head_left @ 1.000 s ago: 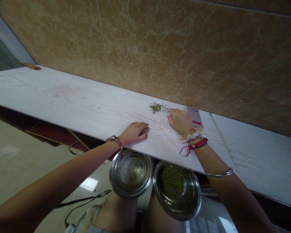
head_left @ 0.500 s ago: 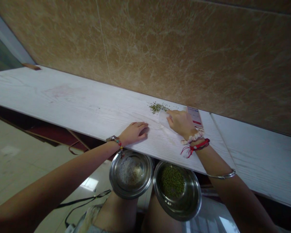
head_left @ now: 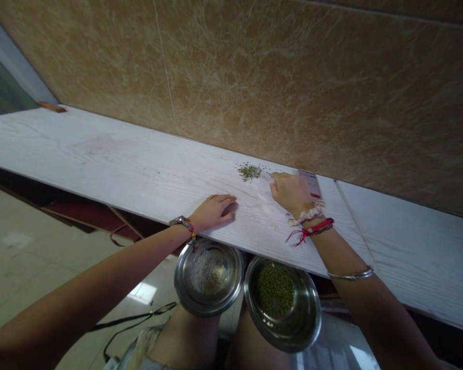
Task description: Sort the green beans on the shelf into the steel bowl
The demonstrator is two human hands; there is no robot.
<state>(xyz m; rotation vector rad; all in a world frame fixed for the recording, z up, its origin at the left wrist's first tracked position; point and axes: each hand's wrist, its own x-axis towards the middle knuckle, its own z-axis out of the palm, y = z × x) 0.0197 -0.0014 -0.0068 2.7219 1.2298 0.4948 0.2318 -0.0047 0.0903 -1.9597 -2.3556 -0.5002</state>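
My left hand (head_left: pixel 213 211) lies on the white tabletop (head_left: pixel 139 174), empty, fingers loosely stretched out. Farther right, my right hand (head_left: pixel 292 193) has its fingers closed on a small translucent plastic piece (head_left: pixel 266 185); its exact kind is unclear. Just left of that piece is a loose scatter of green beans (head_left: pixel 249 171), small like mung beans. Below the table edge, a steel bowl (head_left: pixel 180 288) with white grains sits over my left knee. Beside it, over the other leg, a second steel bowl (head_left: pixel 314 318) holds many green beans.
A phone (head_left: pixel 310 184) with a lit screen lies partly behind my right hand. The tabletop runs along a brown marbled wall (head_left: pixel 235 77). A small brown block (head_left: pixel 51 107) lies at the far left corner. Black cables (head_left: pixel 139 316) hang near the floor at lower left.
My right hand and the translucent piece have shifted slightly right, away from the scattered beans. My left hand and both bowls look unmoved.
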